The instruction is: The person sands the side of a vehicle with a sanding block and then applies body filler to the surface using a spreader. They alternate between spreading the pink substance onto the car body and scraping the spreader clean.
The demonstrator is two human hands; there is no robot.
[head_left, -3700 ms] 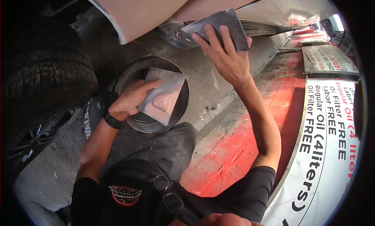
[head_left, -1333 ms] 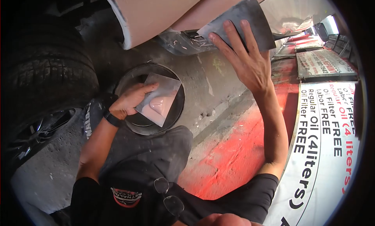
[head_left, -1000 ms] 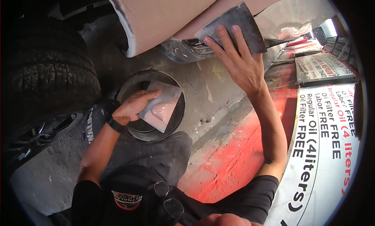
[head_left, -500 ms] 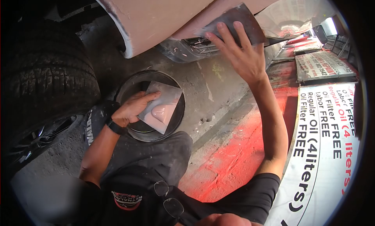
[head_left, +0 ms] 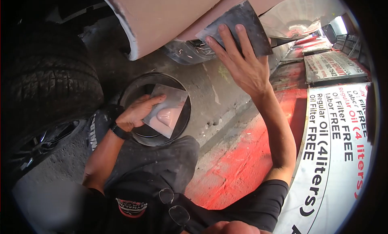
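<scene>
My left hand (head_left: 136, 112) grips a flat pale mixing plate (head_left: 174, 95) with its thumb on top, above a round black basin. A smooth mound of pink body filler (head_left: 169, 117) sits on the plate. Up at the car, my right hand (head_left: 249, 70) is closed on a dark, flat rectangular filler spreader (head_left: 246, 16), with fingers stretched over its face and the thumb hidden behind. The spreader lies along the lower edge of the pinkish car body panel (head_left: 169, 15); whether its whole edge touches cannot be told.
A large tyre (head_left: 52, 80) fills the left side. Beneath my left hand, the black basin (head_left: 187, 119) rests on the concrete floor (head_left: 206, 92). Red-stained ground (head_left: 246, 153) and a printed white banner (head_left: 319, 173) lie to the right. Glasses (head_left: 178, 213) hang on my shirt.
My right hand and the spreader have shifted slightly left and down toward me, and the spreader has turned a little. My left hand and the plate stay put.
</scene>
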